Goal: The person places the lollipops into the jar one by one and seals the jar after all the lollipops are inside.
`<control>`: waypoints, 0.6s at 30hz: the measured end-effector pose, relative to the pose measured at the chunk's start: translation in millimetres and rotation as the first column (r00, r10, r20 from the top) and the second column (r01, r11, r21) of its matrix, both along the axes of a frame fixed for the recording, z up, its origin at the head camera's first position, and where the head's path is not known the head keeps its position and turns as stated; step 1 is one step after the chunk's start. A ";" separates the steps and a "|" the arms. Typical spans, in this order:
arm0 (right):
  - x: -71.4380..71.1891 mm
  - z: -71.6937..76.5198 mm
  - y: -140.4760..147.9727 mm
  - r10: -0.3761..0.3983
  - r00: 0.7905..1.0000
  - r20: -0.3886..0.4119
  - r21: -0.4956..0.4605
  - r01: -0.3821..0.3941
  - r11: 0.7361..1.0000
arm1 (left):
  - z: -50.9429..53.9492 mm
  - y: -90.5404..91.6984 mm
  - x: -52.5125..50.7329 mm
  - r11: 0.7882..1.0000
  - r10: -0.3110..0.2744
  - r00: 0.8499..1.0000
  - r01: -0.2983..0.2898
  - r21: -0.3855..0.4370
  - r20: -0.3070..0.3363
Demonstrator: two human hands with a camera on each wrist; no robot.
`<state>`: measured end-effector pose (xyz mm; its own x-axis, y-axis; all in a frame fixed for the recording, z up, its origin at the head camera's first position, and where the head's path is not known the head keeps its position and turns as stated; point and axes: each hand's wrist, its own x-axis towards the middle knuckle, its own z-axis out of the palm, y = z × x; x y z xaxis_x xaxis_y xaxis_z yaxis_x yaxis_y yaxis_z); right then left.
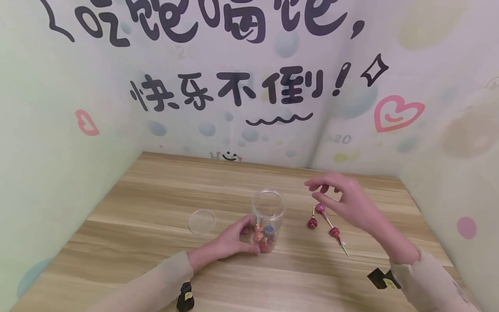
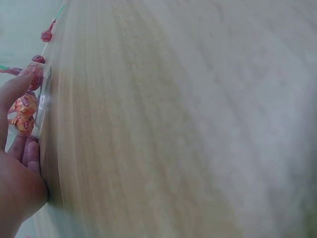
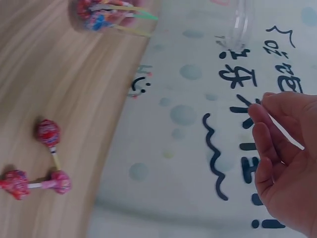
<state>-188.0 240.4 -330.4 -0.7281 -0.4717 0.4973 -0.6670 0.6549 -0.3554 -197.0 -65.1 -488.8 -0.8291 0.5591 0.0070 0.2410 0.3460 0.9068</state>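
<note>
1. Left hand (image 1: 230, 240) curls round the lower part of the clear jar (image 1: 275, 217), my thumb on its near side; the jar stands upright on the tabletop (image 1: 156, 195), wrapped lollipops (image 1: 269, 229) inside.
2. I judge it light, thin-walled and slippery, likely to give or tip if squeezed hard; a low, gentle hold suits it.
3. Three loose lollipops (image 1: 312, 223) lie to its right: probably light, hard-headed, slick in their wrappers, best taken by stick or head.
4. Above them hangs my right hand (image 1: 347, 195), fingers loosely bent, pinching nothing I can see.
5. Left of the jar lies a clear disc (image 1: 201, 222), perhaps its lid.
</note>
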 end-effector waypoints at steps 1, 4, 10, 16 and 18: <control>1.4 -3.4 2.6 -0.012 1.000 0.006 -0.002 0.012 1.000 | -0.7 -0.1 -0.1 1.000 -0.001 1.000 0.001 -0.001 -0.004; 5.8 -13.4 10.2 -0.054 0.998 0.036 -0.004 0.054 0.999 | -2.2 -0.4 -0.6 1.000 -0.002 1.000 0.002 0.002 -0.009; 12.8 -31.5 24.3 -0.096 0.991 0.089 0.001 0.097 0.995 | -1.9 -1.3 0.9 1.000 0.002 1.000 -0.002 -0.005 -0.008; 18.1 -52.3 37.8 -0.131 0.984 0.120 0.023 0.129 0.991 | -1.4 -1.7 1.0 1.000 -0.001 1.000 0.001 -0.002 -0.002; 21.0 -59.4 42.3 -0.147 0.982 0.117 0.032 0.145 0.989 | -1.8 -1.4 0.8 1.000 -0.003 1.000 0.003 -0.003 -0.003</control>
<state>-167.0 282.7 -389.8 -0.8431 -0.3662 0.3937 -0.5176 0.7511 -0.4098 -196.2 -66.5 -490.6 -0.8271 0.5619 0.0081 0.2453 0.3480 0.9049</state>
